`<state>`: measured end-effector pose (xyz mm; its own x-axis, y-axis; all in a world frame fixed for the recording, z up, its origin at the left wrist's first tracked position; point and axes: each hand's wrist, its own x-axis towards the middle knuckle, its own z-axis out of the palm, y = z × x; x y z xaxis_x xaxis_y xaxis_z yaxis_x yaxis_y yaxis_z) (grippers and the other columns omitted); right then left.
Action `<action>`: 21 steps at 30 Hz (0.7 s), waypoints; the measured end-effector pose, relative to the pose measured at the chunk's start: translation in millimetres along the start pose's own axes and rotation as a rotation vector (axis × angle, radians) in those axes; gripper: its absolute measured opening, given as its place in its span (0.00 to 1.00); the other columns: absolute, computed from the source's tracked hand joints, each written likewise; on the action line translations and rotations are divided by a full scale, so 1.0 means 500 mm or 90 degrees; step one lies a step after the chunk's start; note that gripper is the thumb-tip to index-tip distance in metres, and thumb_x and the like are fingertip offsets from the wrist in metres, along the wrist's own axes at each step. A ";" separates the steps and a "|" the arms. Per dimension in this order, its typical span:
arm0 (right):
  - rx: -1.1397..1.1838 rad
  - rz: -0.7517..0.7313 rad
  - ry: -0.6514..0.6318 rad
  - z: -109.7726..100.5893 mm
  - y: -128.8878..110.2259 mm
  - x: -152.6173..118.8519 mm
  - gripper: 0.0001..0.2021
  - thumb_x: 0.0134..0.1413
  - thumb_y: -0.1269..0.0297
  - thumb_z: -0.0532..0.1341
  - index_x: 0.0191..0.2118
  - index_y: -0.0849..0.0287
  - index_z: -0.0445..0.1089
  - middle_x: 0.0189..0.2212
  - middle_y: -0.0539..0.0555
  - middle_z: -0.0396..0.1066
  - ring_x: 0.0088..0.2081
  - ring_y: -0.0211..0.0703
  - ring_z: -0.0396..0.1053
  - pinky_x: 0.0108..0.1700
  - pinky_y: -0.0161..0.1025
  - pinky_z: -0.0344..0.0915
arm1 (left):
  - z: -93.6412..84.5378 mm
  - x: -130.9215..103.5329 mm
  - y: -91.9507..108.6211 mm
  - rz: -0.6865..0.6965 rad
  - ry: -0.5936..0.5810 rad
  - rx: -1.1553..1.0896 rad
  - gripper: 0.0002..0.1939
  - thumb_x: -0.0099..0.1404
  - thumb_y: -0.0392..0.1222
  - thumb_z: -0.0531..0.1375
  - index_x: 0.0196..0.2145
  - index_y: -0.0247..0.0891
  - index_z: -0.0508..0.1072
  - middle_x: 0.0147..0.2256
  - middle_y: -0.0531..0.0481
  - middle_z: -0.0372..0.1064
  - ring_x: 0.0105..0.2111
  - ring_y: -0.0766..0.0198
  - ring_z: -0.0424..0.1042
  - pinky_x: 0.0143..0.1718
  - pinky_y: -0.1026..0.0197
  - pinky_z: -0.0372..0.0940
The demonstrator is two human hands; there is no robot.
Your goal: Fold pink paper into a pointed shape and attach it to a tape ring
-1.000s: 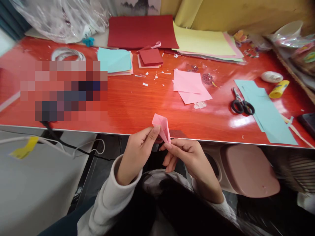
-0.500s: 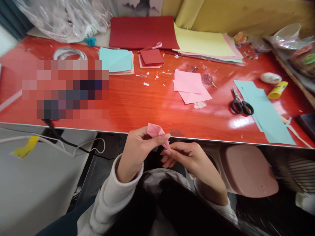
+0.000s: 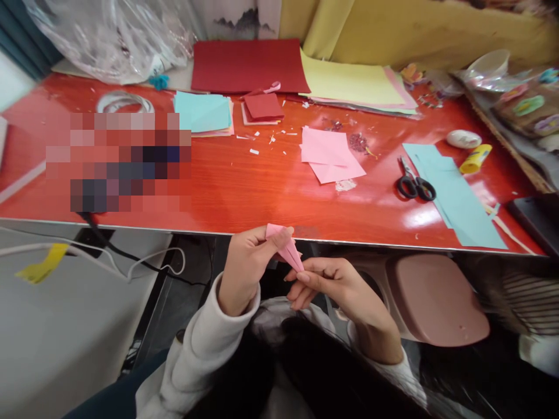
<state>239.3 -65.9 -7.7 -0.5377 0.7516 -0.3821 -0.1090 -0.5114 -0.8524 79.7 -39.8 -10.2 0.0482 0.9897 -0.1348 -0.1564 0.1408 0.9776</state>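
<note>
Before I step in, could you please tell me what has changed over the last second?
The folded paper has drawn nearer the person; the thumb of the left hand now lies farther across it. The right hand keeps its pinch on the tip; the scissors and pink sheets stayed put.

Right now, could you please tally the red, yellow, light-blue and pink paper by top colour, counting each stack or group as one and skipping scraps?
Red: 2 (large red paper, small red stack)
Yellow: 1 (yellow-topped stack)
Light blue: 2 (light-blue stack, light-blue sheets)
Pink: 2 (pink sheets, folded pink piece in left hand and right hand)
Total: 7
</note>
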 end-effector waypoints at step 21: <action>-0.158 -0.159 0.176 0.046 0.000 -0.089 0.15 0.57 0.57 0.60 0.27 0.63 0.69 0.14 0.47 0.67 0.12 0.28 0.61 0.16 0.24 0.56 | 0.058 -0.094 0.028 0.180 0.126 -0.017 0.13 0.61 0.42 0.61 0.21 0.39 0.77 0.21 0.54 0.75 0.24 0.65 0.75 0.32 0.64 0.70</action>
<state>243.7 -108.8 17.6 -0.2726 0.9397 -0.2066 0.0159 -0.2103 -0.9775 104.0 -84.9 14.5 -0.1934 0.9750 0.1095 -0.1626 -0.1419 0.9764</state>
